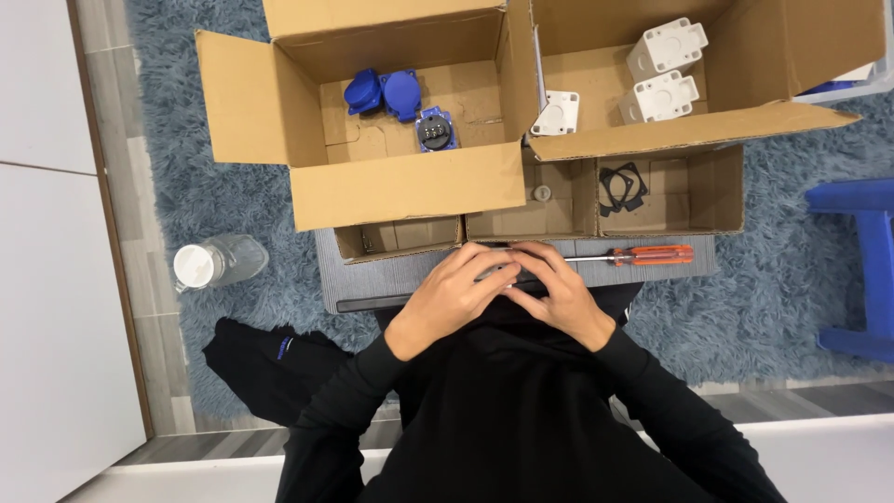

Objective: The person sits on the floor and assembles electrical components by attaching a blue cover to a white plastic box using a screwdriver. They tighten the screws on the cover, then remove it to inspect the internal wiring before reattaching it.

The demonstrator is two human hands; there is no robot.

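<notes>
Left cardboard box: flaps open, three blue socket parts in it. Two blue caps touching each other at the back, one blue socket insert with a dark face just beside them to the right.

Right cardboard box: open, three white housings, two stacked close at the right, a smaller one near the left wall.

Low divided tray in front of both boxes, partly under their flaps. Right compartment holds black square gaskets. Middle compartment holds a small round grey part. Left compartment mostly hidden, contents unclear.

Grey counter carries the tray; an orange-handled screwdriver lies flat along its near edge, just right of the hands.

Left hand and right hand meet at the counter's near edge, wrists angled inward, fingers curled and overlapping around something small between them. The item is covered by the fingers; can't tell what it is or how firmly it's gripped. Black sleeves on both arms.

Clear plastic bottle with a white cap lies on the blue shag rug to the left, well apart from the hands. Blue stool at the right edge.
</notes>
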